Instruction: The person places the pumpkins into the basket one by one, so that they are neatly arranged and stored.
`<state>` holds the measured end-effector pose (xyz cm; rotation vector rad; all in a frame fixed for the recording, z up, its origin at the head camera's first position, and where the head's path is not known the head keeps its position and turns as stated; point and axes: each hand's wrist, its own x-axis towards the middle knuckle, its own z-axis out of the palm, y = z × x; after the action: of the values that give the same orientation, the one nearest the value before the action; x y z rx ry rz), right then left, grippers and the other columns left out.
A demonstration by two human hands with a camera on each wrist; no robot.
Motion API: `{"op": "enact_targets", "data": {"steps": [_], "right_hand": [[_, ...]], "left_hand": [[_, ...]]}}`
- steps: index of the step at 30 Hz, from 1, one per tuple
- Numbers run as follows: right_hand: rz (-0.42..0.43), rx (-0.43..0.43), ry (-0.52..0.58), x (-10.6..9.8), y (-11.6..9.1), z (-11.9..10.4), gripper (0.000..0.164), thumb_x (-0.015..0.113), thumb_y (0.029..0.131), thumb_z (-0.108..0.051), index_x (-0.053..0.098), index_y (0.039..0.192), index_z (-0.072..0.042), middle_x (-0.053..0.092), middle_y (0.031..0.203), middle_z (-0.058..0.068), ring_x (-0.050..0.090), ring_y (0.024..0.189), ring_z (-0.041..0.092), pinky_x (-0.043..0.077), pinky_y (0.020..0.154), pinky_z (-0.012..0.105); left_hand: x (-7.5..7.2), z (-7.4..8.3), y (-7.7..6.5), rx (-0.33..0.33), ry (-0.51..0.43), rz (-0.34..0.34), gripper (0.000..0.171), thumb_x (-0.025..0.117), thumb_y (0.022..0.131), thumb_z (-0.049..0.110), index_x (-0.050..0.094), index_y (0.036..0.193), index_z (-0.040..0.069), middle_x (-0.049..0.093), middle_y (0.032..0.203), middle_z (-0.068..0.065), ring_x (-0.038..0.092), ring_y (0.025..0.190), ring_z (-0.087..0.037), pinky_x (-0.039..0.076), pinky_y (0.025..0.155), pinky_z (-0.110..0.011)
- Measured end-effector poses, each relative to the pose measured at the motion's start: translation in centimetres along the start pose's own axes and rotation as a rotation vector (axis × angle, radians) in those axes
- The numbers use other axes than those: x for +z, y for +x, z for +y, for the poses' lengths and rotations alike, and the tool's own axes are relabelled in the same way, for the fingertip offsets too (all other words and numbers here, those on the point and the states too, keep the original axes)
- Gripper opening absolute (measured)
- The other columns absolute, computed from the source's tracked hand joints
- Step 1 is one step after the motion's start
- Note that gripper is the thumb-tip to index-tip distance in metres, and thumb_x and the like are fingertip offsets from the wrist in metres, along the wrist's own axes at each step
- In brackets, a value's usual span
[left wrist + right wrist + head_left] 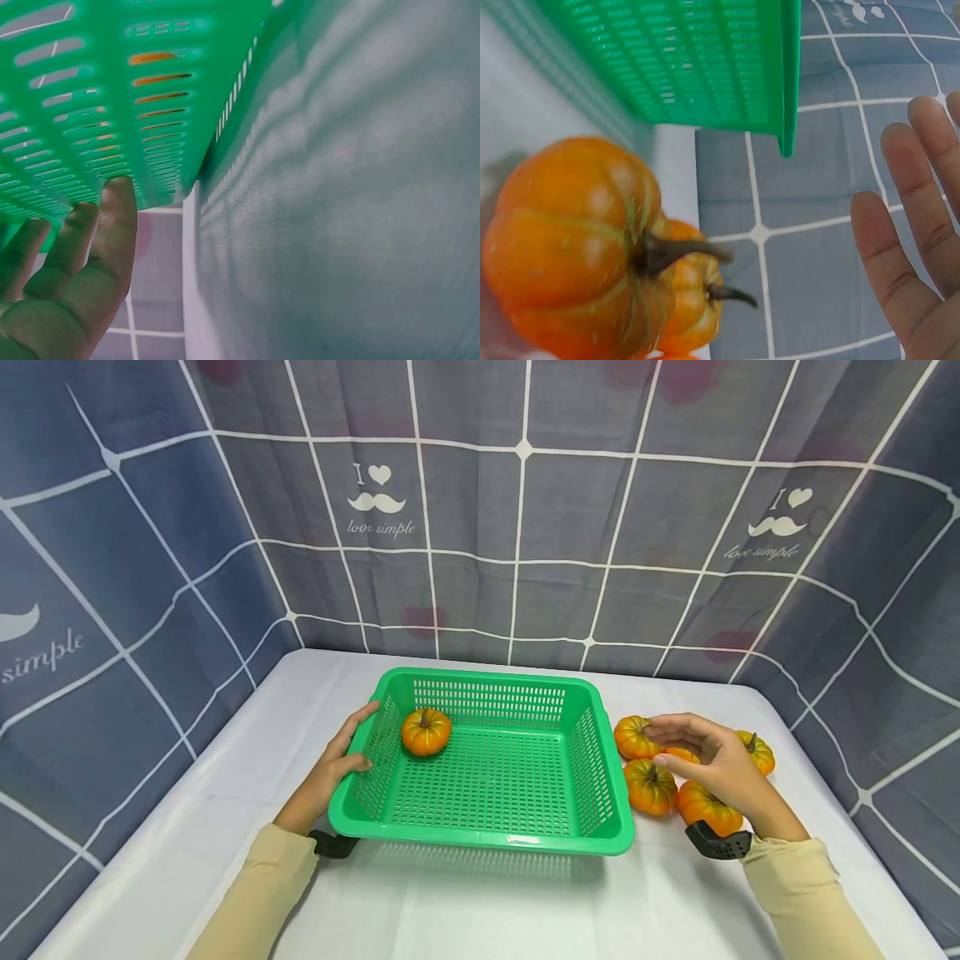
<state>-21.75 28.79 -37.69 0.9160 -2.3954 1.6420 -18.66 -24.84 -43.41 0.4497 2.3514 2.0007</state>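
A green plastic basket (480,842) with slotted walls holds one small orange pumpkin (426,732) at its left end. My left hand (333,772) grips the basket's left side, thumb over the rim; in the left wrist view its fingers (112,232) lie against the slotted outside wall. Over a group of small pumpkins to the right of the basket, my right hand (708,760) hovers with fingers apart and nothing held. Two of that group, a near pumpkin (577,247) and a farther pumpkin (694,292), show their dark stems in the right wrist view.
A white cloth (480,910) covers the table. Grey-blue curtains (480,593) with white grid lines stand behind it and at both sides. One pumpkin (759,753) lies beyond the right hand, toward the table's right edge.
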Motion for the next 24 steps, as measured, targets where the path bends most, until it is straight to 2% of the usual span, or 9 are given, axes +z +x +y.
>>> {"op": "enact_targets", "data": {"steps": [5, 8, 13, 19, 24], "right_hand": [[0.011, -0.001, 0.002, -0.7, -0.7, 0.3, 0.043, 0.069, 0.091, 0.02, 0.069, 0.131, 0.005, 0.076, 0.121, -0.012, 0.071, 0.108, 0.003, 0.056, 0.088, 0.017], [0.02, -0.007, 0.012, -1.1, -1.1, 0.5, 0.047, 0.069, 0.089, 0.021, 0.072, 0.131, -0.001, 0.077, 0.12, -0.011, 0.071, 0.107, 0.003, 0.056, 0.088, 0.017], [0.023, -0.003, 0.003, -1.9, -1.8, 0.9, 0.046, 0.069, 0.089, 0.023, 0.069, 0.132, 0.006, 0.077, 0.122, -0.01, 0.071, 0.108, 0.004, 0.055, 0.091, 0.016], [0.04, 0.027, -0.081, -2.9, -2.8, 1.5, 0.049, 0.07, 0.089, 0.021, 0.07, 0.134, 0.0, 0.075, 0.124, -0.013, 0.07, 0.108, 0.002, 0.052, 0.093, 0.014], [0.046, 0.03, -0.147, -3.7, -3.4, 2.1, 0.046, 0.072, 0.088, 0.021, 0.069, 0.131, 0.007, 0.073, 0.126, -0.016, 0.069, 0.111, 0.0, 0.051, 0.094, 0.012]], "left_hand": [[-0.1, -0.1, 0.0, -0.001, 0.005, 0.002, 0.094, 0.045, 0.086, -0.003, 0.015, 0.174, 0.008, 0.004, 0.179, -0.023, 0.027, 0.148, -0.046, 0.05, 0.095, -0.025], [-0.1, -0.1, 0.0, -0.002, 0.005, 0.0, 0.094, 0.045, 0.086, -0.003, 0.014, 0.174, 0.008, 0.005, 0.179, -0.023, 0.027, 0.148, -0.046, 0.049, 0.095, -0.025], [-0.1, -0.1, 0.0, -0.003, 0.008, -0.002, 0.093, 0.044, 0.087, -0.004, 0.014, 0.174, 0.008, 0.006, 0.179, -0.023, 0.027, 0.148, -0.045, 0.048, 0.096, -0.024], [-0.1, -0.1, -0.1, -0.001, 0.01, -0.002, 0.093, 0.044, 0.087, -0.004, 0.014, 0.174, 0.009, 0.006, 0.178, -0.023, 0.029, 0.146, -0.045, 0.049, 0.095, -0.024], [0.0, 0.0, -0.1, 0.001, 0.005, -0.002, 0.094, 0.044, 0.086, -0.004, 0.014, 0.174, 0.008, 0.005, 0.179, -0.023, 0.028, 0.148, -0.045, 0.049, 0.095, -0.024]]}}
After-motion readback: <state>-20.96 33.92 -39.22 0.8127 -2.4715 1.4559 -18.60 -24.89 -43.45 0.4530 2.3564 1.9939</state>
